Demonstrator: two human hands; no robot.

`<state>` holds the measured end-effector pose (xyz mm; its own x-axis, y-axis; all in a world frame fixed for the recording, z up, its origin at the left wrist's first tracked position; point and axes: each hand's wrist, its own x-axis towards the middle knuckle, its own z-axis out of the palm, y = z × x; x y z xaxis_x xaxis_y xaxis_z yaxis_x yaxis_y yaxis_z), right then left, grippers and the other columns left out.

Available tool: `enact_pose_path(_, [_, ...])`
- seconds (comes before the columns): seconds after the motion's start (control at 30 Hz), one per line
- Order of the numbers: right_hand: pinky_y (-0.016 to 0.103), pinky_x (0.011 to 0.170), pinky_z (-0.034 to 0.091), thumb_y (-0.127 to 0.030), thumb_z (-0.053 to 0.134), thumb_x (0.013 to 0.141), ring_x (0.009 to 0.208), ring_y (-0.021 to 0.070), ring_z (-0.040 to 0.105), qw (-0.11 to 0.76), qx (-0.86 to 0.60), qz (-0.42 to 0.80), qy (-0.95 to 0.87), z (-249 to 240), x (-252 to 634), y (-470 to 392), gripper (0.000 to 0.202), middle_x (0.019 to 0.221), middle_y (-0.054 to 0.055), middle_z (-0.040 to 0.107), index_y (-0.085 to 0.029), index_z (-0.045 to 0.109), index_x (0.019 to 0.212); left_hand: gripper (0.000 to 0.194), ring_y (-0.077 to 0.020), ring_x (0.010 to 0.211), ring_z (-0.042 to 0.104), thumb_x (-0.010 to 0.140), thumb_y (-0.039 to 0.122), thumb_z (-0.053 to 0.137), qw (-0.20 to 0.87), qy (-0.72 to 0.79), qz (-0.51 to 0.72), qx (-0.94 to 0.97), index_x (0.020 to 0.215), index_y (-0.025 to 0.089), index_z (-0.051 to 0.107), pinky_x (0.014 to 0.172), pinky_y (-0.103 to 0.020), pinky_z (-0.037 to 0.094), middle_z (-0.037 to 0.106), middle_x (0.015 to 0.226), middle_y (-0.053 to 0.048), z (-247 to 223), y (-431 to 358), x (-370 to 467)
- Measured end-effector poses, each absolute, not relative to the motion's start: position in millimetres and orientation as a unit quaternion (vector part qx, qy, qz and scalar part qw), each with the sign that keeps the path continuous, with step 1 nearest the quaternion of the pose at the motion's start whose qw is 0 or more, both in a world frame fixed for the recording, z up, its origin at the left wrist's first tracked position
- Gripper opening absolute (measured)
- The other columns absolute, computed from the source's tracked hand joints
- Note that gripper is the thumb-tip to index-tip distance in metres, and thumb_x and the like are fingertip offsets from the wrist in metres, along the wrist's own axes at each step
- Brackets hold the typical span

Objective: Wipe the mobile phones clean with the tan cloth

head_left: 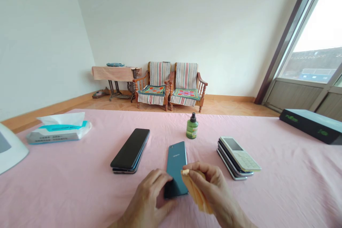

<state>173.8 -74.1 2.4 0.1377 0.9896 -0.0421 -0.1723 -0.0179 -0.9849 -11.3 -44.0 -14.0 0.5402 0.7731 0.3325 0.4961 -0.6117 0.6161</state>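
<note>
A blue phone [176,171] lies back side up on the pink cloth [88,199], its camera end pointing away from me. My left hand [152,197] is at its lower left edge, fingers curved and touching it, thumb near the bottom corner; it is apart from my right hand. My right hand [211,185] pinches a yellow cloth [196,192] over the phone's right edge, and the cloth hangs down below the fingers. Beyond the phone stands a green spray bottle [191,128] with a black cap.
A stack of phones [130,151] is at the left, another stack [237,156] with a white keypad phone on top at the right. A tissue pack [60,130] and a white device [10,149] are far left; a black box [312,124] sits far right.
</note>
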Motion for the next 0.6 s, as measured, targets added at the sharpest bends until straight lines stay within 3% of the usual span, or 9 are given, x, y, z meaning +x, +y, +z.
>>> enact_pose_path(0.27, [0.023, 0.064, 0.048, -0.043, 0.068, 0.081, 0.071, 0.0150, 0.061, 0.549, -0.421, 0.495, -0.526, 6.5, 150.6, -76.7, 0.025, 0.078, 0.004, 0.068, -0.020, 0.076, 0.085, 0.018, -0.0181, 0.072, 0.062, 0.081, 0.007, 0.061, 0.165, 0.339, 0.369, 0.850, 0.092, 0.020, 0.062, 0.063, -0.025, 0.050, 0.063, 0.080, -0.002, -12.0, -47.0, -15.3])
enact_pose_path(0.47, [0.025, 0.063, 0.047, -0.040, 0.060, 0.085, 0.072, 0.0172, 0.061, 0.590, -0.501, 0.301, -0.557, 3.0, 171.6, -53.5, 0.025, 0.079, 0.005, 0.067, -0.019, 0.074, 0.086, 0.022, -0.0155, 0.065, 0.059, 0.084, 0.004, 0.048, 0.112, 0.308, 0.392, 0.860, 0.093, 0.021, 0.060, 0.061, -0.023, 0.047, 0.059, 0.074, -0.002, -6.9, -52.4, -20.3])
enact_pose_path(0.6, [0.028, 0.068, 0.049, -0.037, 0.059, 0.086, 0.079, 0.0199, 0.063, 0.605, -0.537, 0.205, -0.551, -1.9, 198.6, -38.1, 0.023, 0.086, 0.007, 0.068, -0.019, 0.072, 0.090, 0.018, -0.0147, 0.063, 0.058, 0.087, 0.007, 0.047, 0.111, 0.300, 0.387, 0.865, 0.083, 0.021, 0.057, 0.060, -0.023, 0.046, 0.057, 0.070, -0.001, -4.2, -58.4, -19.6])
